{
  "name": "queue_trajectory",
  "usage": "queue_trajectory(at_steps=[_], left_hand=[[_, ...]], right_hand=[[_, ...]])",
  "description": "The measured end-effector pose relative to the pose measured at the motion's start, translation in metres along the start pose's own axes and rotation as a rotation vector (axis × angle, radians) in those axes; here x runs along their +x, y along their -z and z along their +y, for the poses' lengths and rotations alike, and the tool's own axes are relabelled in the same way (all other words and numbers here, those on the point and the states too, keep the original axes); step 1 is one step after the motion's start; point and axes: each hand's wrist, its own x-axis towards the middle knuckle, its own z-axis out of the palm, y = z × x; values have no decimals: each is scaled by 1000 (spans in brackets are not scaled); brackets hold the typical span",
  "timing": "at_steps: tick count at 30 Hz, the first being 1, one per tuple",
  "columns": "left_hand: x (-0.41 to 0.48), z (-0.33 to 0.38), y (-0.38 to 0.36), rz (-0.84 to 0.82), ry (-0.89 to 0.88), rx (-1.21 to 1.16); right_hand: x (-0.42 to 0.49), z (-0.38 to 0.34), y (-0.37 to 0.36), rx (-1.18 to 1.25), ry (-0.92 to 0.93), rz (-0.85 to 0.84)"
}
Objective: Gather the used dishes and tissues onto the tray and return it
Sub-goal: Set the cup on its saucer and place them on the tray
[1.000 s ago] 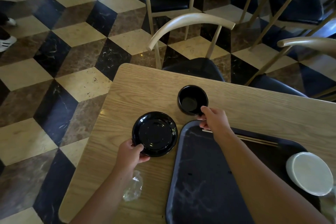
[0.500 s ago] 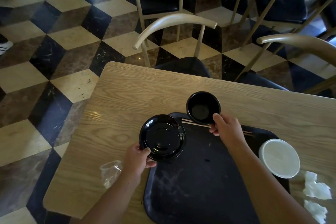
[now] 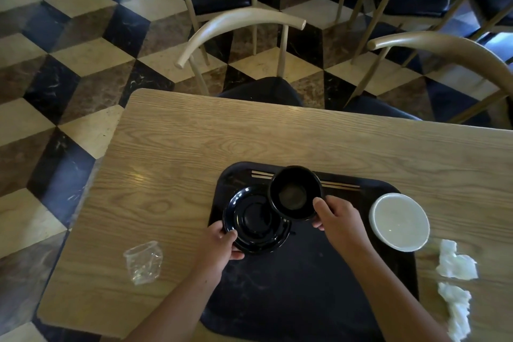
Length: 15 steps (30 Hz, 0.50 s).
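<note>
A black tray (image 3: 305,280) lies on the wooden table (image 3: 194,147). My left hand (image 3: 219,244) grips the near rim of a black plate (image 3: 249,221) at the tray's far left corner. My right hand (image 3: 338,219) holds a small black bowl (image 3: 294,193) just above the plate's right edge. Wooden chopsticks (image 3: 337,184) lie along the tray's far edge, partly hidden by the bowl. A white bowl (image 3: 398,221) sits on the tray's right side. Two crumpled white tissues (image 3: 455,261) (image 3: 456,305) lie on the table right of the tray.
A crumpled clear plastic wrapper (image 3: 143,261) lies on the table left of the tray. Two wooden chairs with dark seats (image 3: 238,25) (image 3: 444,47) stand at the table's far side, more chairs behind them. The checkered floor drops off at the table's left edge.
Both hands moved right and onto the tray: the plate went from the bare table to the tray's left corner, and the small bowl came over the tray beside it.
</note>
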Motion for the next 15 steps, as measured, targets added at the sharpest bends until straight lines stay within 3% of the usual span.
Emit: queue_trajectory(at_steps=[9, 15], left_hand=[[1, 7, -5, -54, -95, 138], [2, 10, -2, -68, -111, 91]], right_hand=[[-8, 10, -7, -24, 8, -81], [-10, 11, -22, -55, 5, -126]])
